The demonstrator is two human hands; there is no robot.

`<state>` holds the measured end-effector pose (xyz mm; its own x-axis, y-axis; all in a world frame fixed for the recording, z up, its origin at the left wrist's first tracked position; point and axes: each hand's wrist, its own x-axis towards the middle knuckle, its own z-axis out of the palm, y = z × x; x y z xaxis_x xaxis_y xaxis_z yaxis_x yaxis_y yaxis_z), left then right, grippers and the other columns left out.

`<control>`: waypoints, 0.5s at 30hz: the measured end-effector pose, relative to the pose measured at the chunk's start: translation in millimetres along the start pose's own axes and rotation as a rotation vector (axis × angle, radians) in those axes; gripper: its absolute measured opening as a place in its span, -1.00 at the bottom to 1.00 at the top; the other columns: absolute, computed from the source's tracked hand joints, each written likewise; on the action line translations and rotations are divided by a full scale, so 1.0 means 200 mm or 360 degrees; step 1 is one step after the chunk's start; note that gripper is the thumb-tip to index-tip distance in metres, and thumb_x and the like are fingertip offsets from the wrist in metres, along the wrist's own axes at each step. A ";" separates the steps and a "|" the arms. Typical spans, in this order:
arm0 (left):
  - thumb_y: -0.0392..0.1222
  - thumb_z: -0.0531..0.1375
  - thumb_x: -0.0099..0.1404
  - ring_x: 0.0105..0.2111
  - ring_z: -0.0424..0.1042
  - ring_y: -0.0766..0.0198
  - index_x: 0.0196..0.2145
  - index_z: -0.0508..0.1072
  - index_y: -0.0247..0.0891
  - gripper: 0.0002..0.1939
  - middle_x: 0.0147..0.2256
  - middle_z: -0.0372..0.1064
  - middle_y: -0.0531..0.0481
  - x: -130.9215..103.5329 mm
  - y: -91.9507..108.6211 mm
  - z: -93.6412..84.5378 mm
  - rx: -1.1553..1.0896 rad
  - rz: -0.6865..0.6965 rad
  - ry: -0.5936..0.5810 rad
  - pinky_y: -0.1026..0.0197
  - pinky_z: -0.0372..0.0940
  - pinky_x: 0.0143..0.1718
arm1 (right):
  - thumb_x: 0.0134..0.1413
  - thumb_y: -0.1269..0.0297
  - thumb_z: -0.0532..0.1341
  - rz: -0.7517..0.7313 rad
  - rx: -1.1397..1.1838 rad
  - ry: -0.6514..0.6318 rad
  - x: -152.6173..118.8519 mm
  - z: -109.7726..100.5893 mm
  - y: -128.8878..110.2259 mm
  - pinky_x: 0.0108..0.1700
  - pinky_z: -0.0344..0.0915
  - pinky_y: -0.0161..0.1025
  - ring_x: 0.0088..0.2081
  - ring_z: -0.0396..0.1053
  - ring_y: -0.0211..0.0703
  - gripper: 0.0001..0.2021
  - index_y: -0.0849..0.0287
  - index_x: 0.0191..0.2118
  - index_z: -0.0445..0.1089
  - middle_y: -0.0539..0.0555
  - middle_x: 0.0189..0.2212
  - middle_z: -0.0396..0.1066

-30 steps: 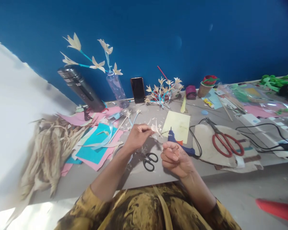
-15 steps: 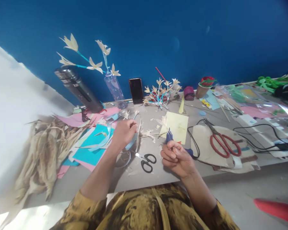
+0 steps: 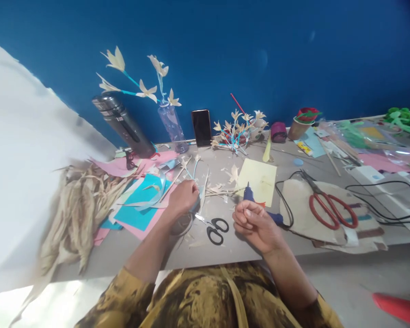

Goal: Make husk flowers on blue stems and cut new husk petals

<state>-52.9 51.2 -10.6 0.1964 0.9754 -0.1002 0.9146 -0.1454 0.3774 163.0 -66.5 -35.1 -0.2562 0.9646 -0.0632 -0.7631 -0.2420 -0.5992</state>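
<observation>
My left hand (image 3: 183, 197) is closed, palm down, over the table near a roll of tape (image 3: 182, 224); what it grips, if anything, is hidden. Thin flower stems rise just beyond its knuckles. My right hand (image 3: 254, 224) is closed in a pinch, palm turned up; anything between its fingertips is too small to make out. Just behind it lies a blue glue gun (image 3: 248, 192), its nozzle over a yellow paper (image 3: 262, 175). Between the hands rest black-handled scissors (image 3: 214, 229). Pale husk strips (image 3: 222, 189) are scattered farther back.
Dried husks (image 3: 70, 214) and coloured papers (image 3: 136, 205) cover the left side. A dark flask (image 3: 130, 130), a bottle (image 3: 172, 127) with flowers and a phone (image 3: 201, 128) stand along the wall. Red-handled scissors (image 3: 328, 205) lie on cloth at right, beside a power strip (image 3: 374, 187).
The view has shifted, so most things appear farther right. My left hand is slightly lower relative to the table, and more of the flower stems behind it shows. My right hand remains pinched.
</observation>
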 end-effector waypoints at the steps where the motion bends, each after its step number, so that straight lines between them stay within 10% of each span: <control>1: -0.28 0.10 0.15 -0.34 0.41 0.15 -0.49 0.41 -0.18 -0.88 -0.40 0.48 -0.06 0.00 0.00 0.00 -0.0009 -0.0007 0.0005 0.19 0.19 -0.33 | -0.06 0.20 0.48 0.0011 -0.0012 0.0005 0.00 0.00 0.00 -0.58 -0.19 -0.40 -0.61 -0.15 -0.43 -0.78 0.18 -0.31 0.55 -0.08 -0.60 0.23; 15: -0.24 0.04 0.24 -0.36 0.39 0.20 -0.36 0.41 -0.25 -0.84 -0.38 0.43 -0.05 -0.01 -0.02 -0.04 -0.0289 -0.0106 0.0365 0.19 0.24 -0.29 | -0.06 0.23 0.47 0.0080 -0.0100 0.0068 0.03 0.02 0.03 -0.57 -0.20 -0.42 -0.63 -0.11 -0.47 -0.79 0.20 -0.31 0.54 -0.10 -0.63 0.21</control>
<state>-60.2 51.1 -5.4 0.0341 0.9968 0.0727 0.8405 -0.0680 0.5375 155.2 -61.5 -36.2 -0.2666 0.9553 -0.1277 -0.7110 -0.2844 -0.6432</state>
